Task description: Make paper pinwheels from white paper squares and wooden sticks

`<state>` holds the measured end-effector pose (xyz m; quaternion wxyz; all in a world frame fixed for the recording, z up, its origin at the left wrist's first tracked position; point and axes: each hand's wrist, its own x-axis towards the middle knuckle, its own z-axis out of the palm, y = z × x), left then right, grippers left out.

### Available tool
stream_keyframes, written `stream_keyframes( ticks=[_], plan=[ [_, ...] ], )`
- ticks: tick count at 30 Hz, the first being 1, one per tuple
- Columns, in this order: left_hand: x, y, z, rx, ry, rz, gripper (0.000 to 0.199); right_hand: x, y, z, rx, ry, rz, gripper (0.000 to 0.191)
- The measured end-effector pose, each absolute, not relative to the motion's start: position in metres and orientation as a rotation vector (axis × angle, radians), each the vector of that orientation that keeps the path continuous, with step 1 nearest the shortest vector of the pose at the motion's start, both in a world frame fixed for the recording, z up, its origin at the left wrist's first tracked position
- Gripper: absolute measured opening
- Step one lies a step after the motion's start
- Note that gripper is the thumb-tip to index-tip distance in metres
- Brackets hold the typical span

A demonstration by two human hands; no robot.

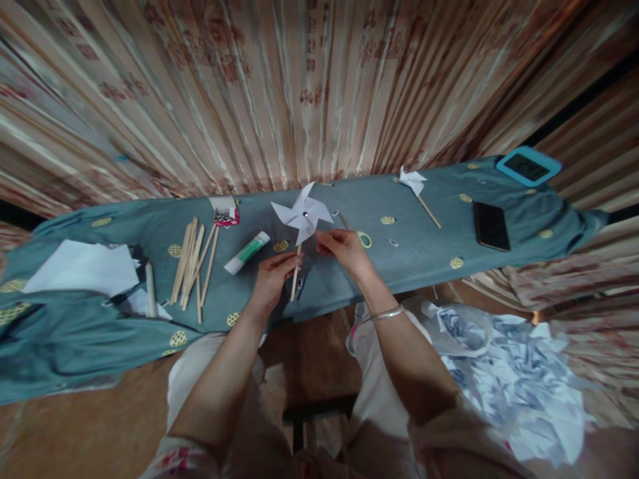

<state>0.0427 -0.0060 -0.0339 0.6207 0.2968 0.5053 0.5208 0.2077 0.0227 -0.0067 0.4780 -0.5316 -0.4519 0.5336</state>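
A white paper pinwheel [293, 214] with a shiny pin at its centre stands upright on a thin wooden stick [293, 287]. My left hand [272, 276] is closed around that stick, thumb and fingers pinching it below the blades. Close by the lower right blade is my right hand [342, 249], its fingers curled together; whether they grip anything is hidden. Scissors with a light green handle [366, 239] lie partly behind the right hand. Left of the pinwheel rest a green and white glue tube [247, 253] and an open red box of pins [227, 215].
Several wooden sticks [187, 266] and white paper sheets [82, 267] lie on the left of the cloth-covered table [329, 293]. Rightward are another pinwheel [413, 181], a black phone [492, 226] and a blue-framed device [529, 166]. A bag of crumpled paper [519, 379] sits below right.
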Motion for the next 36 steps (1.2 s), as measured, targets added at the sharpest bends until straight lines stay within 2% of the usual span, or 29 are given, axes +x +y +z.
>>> stream_keyframes(
  ticks=[11,23,36],
  plan=[
    [0.042,-0.01,-0.032,0.719,1.158,1.126,0.05,0.244,0.03,-0.014,-1.425,-1.017,0.803,0.05],
    [0.044,-0.014,-0.026,0.823,1.153,1.009,0.048,0.255,0.029,-0.007,-1.265,-0.894,1.059,0.042],
    [0.044,-0.013,-0.028,0.81,1.156,1.013,0.048,0.251,0.029,-0.007,-1.248,-0.891,1.137,0.028]
  ],
)
